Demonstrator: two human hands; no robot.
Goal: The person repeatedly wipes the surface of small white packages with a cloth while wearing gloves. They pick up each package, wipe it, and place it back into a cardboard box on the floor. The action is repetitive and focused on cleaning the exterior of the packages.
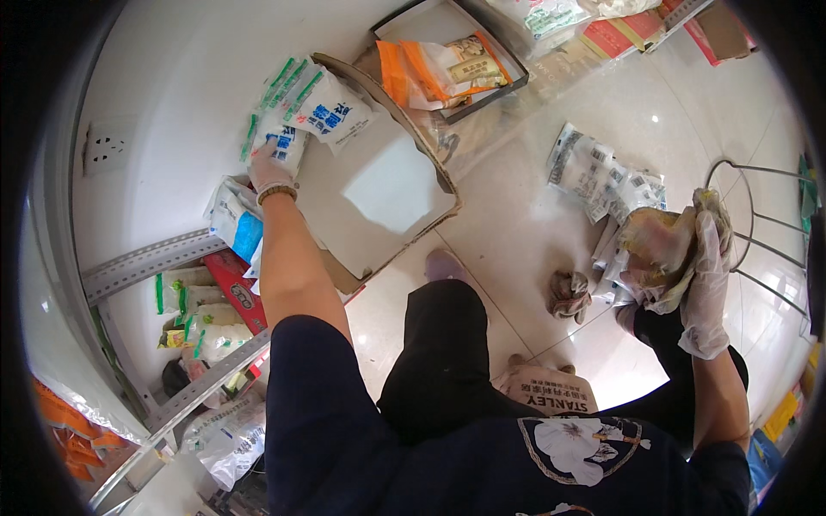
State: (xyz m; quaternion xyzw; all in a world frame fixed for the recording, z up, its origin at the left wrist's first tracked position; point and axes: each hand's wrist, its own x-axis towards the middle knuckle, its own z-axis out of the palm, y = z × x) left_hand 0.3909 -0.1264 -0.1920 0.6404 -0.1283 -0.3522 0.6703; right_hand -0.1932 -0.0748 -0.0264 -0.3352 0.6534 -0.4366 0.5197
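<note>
My left hand, in a clear thin glove, reaches to the upper left and grips a white packet with blue print on the shelf by the wall. More white packets with green edges lean just above it, at the end of a bare cardboard sheet or shallow box. My right hand, gloved too, is at the right and holds a dirty yellowish cloth, bunched up. Below that cloth, several white packets lie in a pile on the tiled floor.
An open black-rimmed box holds orange and clear food bags. A crumpled dirty glove or rag lies on the floor. A wire rack stands at the right. Metal shelf rails with bagged goods run along the left.
</note>
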